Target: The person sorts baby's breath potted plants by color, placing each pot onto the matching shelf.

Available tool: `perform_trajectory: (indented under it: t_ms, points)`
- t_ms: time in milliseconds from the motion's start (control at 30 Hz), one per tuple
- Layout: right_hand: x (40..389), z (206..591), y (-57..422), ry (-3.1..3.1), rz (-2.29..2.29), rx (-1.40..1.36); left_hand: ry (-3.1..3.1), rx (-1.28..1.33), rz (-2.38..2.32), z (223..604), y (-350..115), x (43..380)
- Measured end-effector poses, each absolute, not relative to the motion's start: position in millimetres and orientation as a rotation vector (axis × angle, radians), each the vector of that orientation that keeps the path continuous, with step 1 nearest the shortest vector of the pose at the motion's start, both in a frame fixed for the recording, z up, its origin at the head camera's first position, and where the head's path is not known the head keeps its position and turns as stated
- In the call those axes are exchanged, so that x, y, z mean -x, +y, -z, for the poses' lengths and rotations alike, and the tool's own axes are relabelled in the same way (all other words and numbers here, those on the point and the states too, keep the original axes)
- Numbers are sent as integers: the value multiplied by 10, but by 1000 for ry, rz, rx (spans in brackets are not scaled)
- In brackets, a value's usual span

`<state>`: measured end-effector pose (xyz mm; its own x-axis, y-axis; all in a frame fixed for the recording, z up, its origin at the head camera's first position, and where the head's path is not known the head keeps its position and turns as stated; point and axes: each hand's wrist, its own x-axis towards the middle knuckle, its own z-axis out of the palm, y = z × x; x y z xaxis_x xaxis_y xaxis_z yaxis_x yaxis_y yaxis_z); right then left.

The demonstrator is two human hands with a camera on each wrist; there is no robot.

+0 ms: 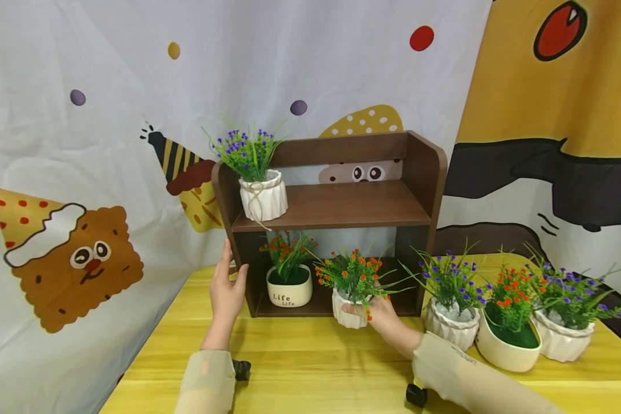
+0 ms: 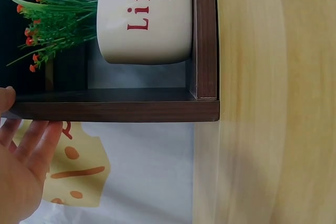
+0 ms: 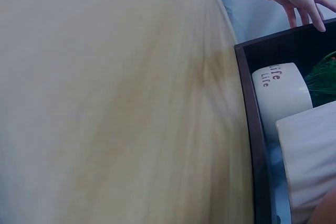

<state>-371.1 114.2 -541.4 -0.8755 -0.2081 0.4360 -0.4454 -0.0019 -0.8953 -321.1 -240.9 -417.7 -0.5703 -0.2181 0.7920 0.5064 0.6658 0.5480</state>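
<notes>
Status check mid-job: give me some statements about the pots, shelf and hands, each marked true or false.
1. The right hand holds a white pot with orange flowers. True.
2. That pot stands on the upper shelf. False: it is held at the front of the lower shelf.
3. The left hand is at the side of the shelf unit. True.
4. The "Life" pot is on the lower shelf. True.
5. Only two pots stand right of the unit. False: three, namely a purple-flowered pot, an orange-flowered pot and another purple-flowered pot.

The sleeves [image 1: 207, 379] are beige, the right bearing dark marks [image 1: 463, 355], with small black blocks [image 1: 242, 370] at the wrists.
</notes>
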Motion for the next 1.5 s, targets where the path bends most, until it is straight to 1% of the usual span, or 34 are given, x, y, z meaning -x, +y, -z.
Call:
perform_trajectory:
  t_ms: [67,100,133,233,300,567,800,1067,1200,1500]
  points:
    - [3552,5168,1077,-2048,-2056,-668,-1953,227,981,4178,-2416,3218]
    - [3346,4935,1025,-2213,-1980,-527,-1953,226,981,4178,-2418,3219]
    - [3255,4808,987,-2265,-1978,-480,-1953,225,980,4179,-2420,3219]
    - [3111,4575,910,-2377,-1953,-348,-1954,221,986,4178,-2422,3212]
    - [3096,4524,882,-2387,-1977,-314,-1956,220,991,4177,-2420,3205]
    - [3222,4553,833,-2332,-2051,-302,-1971,208,1005,4183,-2413,3201]
    - [3250,4526,784,-2294,-1964,-318,-1963,215,993,4183,-2412,3205]
    - [3333,4531,736,-2230,-2077,-370,-1972,216,996,4169,-2409,3187]
    - [3368,4523,711,-2209,-2107,-350,-1969,216,995,4162,-2408,3184]
    - [3479,4553,653,-2261,-1975,-262,-1967,219,1005,4150,-2401,3187]
